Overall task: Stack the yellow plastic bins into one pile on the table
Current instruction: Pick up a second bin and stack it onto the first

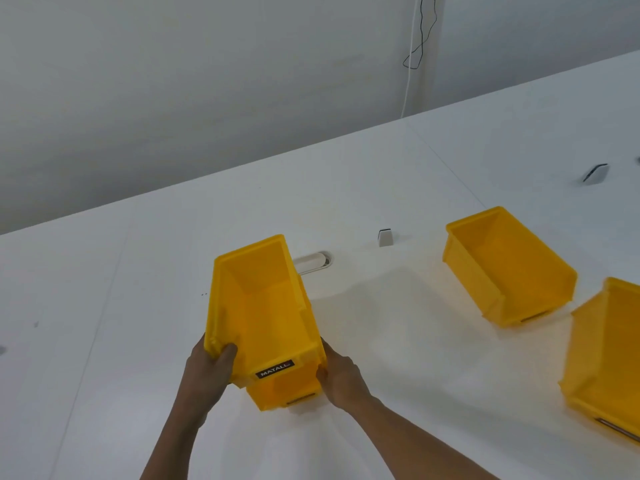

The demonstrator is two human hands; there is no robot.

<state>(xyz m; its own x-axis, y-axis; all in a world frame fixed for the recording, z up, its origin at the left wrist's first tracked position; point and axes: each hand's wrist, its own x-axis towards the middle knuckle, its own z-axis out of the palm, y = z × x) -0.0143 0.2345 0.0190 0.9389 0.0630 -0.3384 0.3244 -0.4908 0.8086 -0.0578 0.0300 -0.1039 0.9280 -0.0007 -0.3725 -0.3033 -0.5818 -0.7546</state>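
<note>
Hands at frame centre: my left hand [214,363] and right hand [337,374] grip the top bin [263,306] over a lower bin [287,393]; two bins [509,268] sit right.

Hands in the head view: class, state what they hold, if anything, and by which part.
Both hold the upper yellow plastic bin at its near front corners: left hand over the rim, right hand against the side, above a lower yellow bin.

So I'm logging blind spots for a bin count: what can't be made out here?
Head view only:
- Lower bin: mostly hidden under the top bin; seating unclear.
- Far-right bin: cut off by the frame edge.
- Small white objects on the table: too small to identify.
</note>
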